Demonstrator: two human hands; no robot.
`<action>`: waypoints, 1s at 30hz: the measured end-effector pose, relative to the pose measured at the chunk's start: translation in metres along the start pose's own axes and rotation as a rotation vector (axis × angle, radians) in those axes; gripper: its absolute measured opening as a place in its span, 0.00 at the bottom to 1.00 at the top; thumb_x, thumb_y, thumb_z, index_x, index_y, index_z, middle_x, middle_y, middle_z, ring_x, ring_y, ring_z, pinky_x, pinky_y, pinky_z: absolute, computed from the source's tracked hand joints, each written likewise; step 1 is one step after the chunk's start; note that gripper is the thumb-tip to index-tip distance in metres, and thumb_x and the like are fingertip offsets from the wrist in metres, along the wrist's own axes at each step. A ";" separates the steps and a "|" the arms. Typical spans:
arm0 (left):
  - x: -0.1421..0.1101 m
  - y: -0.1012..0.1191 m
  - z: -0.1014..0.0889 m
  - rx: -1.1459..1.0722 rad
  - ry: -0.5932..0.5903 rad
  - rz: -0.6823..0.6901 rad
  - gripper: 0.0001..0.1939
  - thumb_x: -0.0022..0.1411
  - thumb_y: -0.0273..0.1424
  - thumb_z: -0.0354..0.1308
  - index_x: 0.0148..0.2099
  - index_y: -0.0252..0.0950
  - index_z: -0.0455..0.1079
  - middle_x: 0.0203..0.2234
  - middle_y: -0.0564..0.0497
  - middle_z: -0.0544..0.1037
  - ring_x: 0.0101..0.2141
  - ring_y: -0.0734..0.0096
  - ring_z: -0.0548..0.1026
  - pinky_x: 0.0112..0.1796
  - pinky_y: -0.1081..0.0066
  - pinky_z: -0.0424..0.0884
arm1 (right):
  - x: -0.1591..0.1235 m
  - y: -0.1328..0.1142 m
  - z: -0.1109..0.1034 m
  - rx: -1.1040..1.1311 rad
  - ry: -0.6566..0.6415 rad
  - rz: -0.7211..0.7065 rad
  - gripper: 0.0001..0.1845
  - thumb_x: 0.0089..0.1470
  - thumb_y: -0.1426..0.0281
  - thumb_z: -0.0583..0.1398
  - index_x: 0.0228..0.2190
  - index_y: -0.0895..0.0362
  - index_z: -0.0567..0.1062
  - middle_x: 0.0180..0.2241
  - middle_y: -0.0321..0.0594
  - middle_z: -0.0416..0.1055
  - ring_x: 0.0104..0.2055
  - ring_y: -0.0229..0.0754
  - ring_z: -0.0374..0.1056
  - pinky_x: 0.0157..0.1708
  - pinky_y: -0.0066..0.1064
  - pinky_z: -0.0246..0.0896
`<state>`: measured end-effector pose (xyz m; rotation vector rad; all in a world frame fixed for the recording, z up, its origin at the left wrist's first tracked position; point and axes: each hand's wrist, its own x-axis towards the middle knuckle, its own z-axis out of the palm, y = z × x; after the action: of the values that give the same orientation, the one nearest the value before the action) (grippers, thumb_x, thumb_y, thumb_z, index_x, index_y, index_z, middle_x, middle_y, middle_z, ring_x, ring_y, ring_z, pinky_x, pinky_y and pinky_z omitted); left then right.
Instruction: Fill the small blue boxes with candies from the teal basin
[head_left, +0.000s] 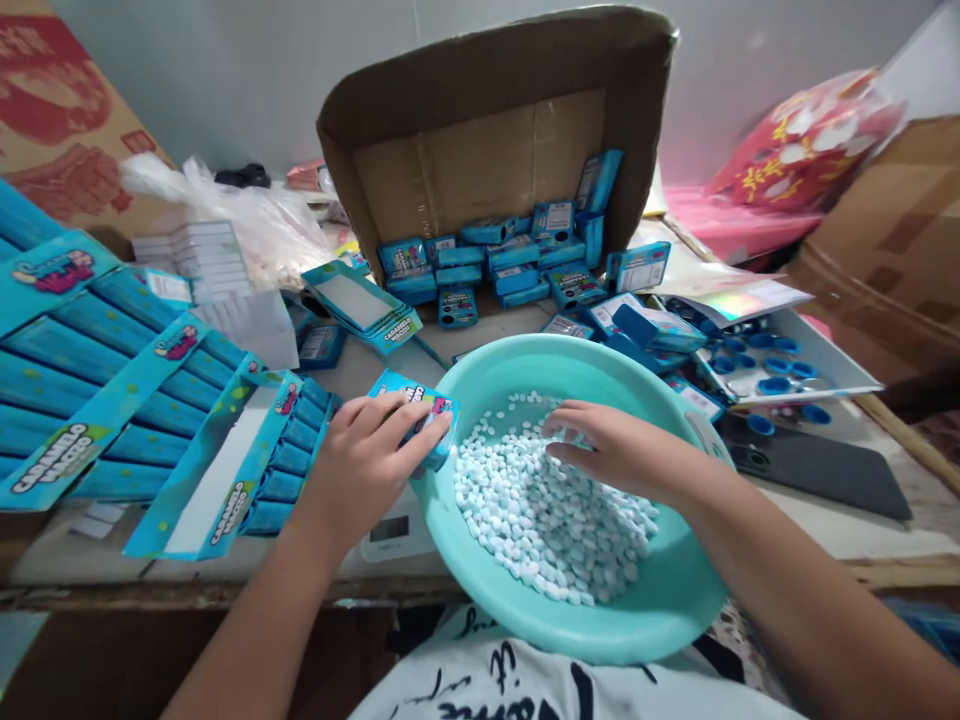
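A turquoise plastic basin point(667, 600) sits at the table's front edge, partly over my lap, holding a heap of small white candies point(547, 510). My left hand point(367, 465) grips a small blue candy box point(420, 405) at the basin's left rim. My right hand point(615, 445) reaches into the basin, its fingers curled and pinching among the candies at the top of the heap. What the fingertips hold is hidden.
An open cardboard carton point(495, 130) lies on its side behind the basin with several small blue boxes spilling out. Blue display trays point(112, 380) fill the left. A white tray of blue caps point(772, 365) and a dark phone point(817, 465) lie right. A small scale point(394, 535) peeks under the basin.
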<state>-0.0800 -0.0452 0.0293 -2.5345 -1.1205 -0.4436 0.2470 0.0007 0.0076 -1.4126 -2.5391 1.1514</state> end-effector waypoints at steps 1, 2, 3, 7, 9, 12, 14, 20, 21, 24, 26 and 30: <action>0.000 -0.003 -0.001 -0.009 -0.009 -0.005 0.25 0.66 0.24 0.54 0.61 0.51 0.72 0.52 0.53 0.81 0.51 0.57 0.75 0.51 0.57 0.67 | 0.000 -0.001 -0.001 0.006 0.008 0.000 0.14 0.66 0.60 0.54 0.44 0.53 0.76 0.46 0.44 0.73 0.45 0.48 0.70 0.41 0.37 0.64; 0.000 -0.006 -0.002 -0.016 -0.021 -0.007 0.26 0.66 0.24 0.54 0.62 0.52 0.72 0.52 0.54 0.81 0.51 0.57 0.75 0.52 0.57 0.67 | 0.000 -0.001 -0.002 0.010 0.013 -0.003 0.14 0.66 0.61 0.54 0.44 0.53 0.76 0.46 0.44 0.73 0.45 0.48 0.70 0.42 0.37 0.64; 0.001 -0.008 -0.003 -0.018 -0.024 -0.002 0.26 0.66 0.24 0.54 0.62 0.53 0.71 0.52 0.54 0.81 0.51 0.57 0.75 0.52 0.56 0.67 | 0.000 -0.002 -0.003 0.014 0.019 -0.008 0.14 0.66 0.60 0.54 0.44 0.53 0.76 0.45 0.44 0.74 0.45 0.48 0.70 0.42 0.37 0.64; 0.005 -0.010 -0.004 -0.011 -0.026 -0.006 0.26 0.65 0.23 0.54 0.62 0.51 0.72 0.53 0.56 0.80 0.51 0.56 0.74 0.51 0.56 0.66 | -0.001 -0.003 -0.006 0.022 0.039 -0.020 0.15 0.66 0.60 0.53 0.43 0.52 0.76 0.46 0.43 0.73 0.45 0.47 0.70 0.41 0.37 0.63; 0.006 -0.008 -0.003 -0.014 -0.048 -0.028 0.26 0.65 0.23 0.53 0.62 0.50 0.72 0.54 0.55 0.80 0.50 0.56 0.74 0.50 0.57 0.67 | -0.002 -0.003 -0.006 0.029 0.056 -0.016 0.15 0.67 0.59 0.53 0.43 0.52 0.76 0.45 0.43 0.73 0.44 0.46 0.70 0.40 0.36 0.62; 0.009 -0.004 -0.001 -0.013 -0.081 -0.045 0.26 0.66 0.24 0.52 0.62 0.50 0.72 0.54 0.53 0.80 0.50 0.55 0.74 0.49 0.56 0.68 | -0.003 -0.003 -0.006 0.030 0.072 -0.025 0.15 0.67 0.60 0.53 0.42 0.52 0.76 0.44 0.43 0.73 0.44 0.46 0.70 0.40 0.36 0.62; 0.011 -0.002 0.000 -0.010 -0.085 -0.044 0.25 0.67 0.24 0.52 0.62 0.49 0.72 0.54 0.52 0.80 0.50 0.55 0.74 0.49 0.56 0.69 | -0.003 -0.003 -0.007 0.029 0.079 -0.034 0.15 0.67 0.60 0.53 0.42 0.52 0.76 0.44 0.43 0.73 0.43 0.46 0.70 0.39 0.36 0.62; 0.007 0.001 0.001 -0.098 -0.071 -0.141 0.26 0.65 0.22 0.52 0.62 0.48 0.71 0.53 0.51 0.80 0.50 0.54 0.74 0.49 0.54 0.69 | -0.004 -0.005 -0.007 0.023 0.076 -0.005 0.15 0.66 0.60 0.53 0.41 0.53 0.76 0.43 0.43 0.74 0.43 0.46 0.70 0.39 0.35 0.62; 0.004 0.001 0.001 -0.133 -0.061 -0.166 0.27 0.65 0.22 0.53 0.63 0.48 0.71 0.53 0.51 0.80 0.50 0.54 0.74 0.50 0.54 0.69 | -0.004 -0.005 -0.007 0.024 0.072 -0.002 0.15 0.66 0.60 0.53 0.41 0.53 0.76 0.43 0.43 0.73 0.43 0.46 0.70 0.39 0.35 0.62; -0.012 0.003 0.003 -0.277 0.014 -0.280 0.27 0.65 0.24 0.56 0.64 0.47 0.69 0.54 0.49 0.78 0.53 0.55 0.74 0.55 0.55 0.69 | -0.004 -0.004 -0.006 0.037 0.059 0.016 0.15 0.66 0.60 0.53 0.42 0.52 0.76 0.44 0.42 0.73 0.43 0.46 0.69 0.39 0.36 0.61; -0.024 0.006 0.005 -0.373 0.107 -0.436 0.24 0.64 0.27 0.59 0.62 0.46 0.70 0.53 0.47 0.78 0.53 0.57 0.75 0.55 0.57 0.70 | -0.003 -0.004 -0.006 0.045 0.044 0.033 0.15 0.66 0.60 0.53 0.42 0.52 0.76 0.44 0.43 0.74 0.43 0.46 0.69 0.38 0.35 0.62; -0.049 0.013 0.020 -0.573 0.318 -0.914 0.23 0.56 0.35 0.70 0.53 0.41 0.73 0.48 0.46 0.79 0.48 0.58 0.78 0.51 0.60 0.75 | -0.001 -0.002 -0.006 0.042 0.004 0.048 0.16 0.66 0.58 0.52 0.42 0.52 0.77 0.44 0.43 0.74 0.44 0.48 0.70 0.39 0.36 0.63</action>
<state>-0.0988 -0.0770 -0.0108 -2.0432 -2.2017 -1.5060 0.2483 0.0032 0.0138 -1.4726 -2.4765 1.2005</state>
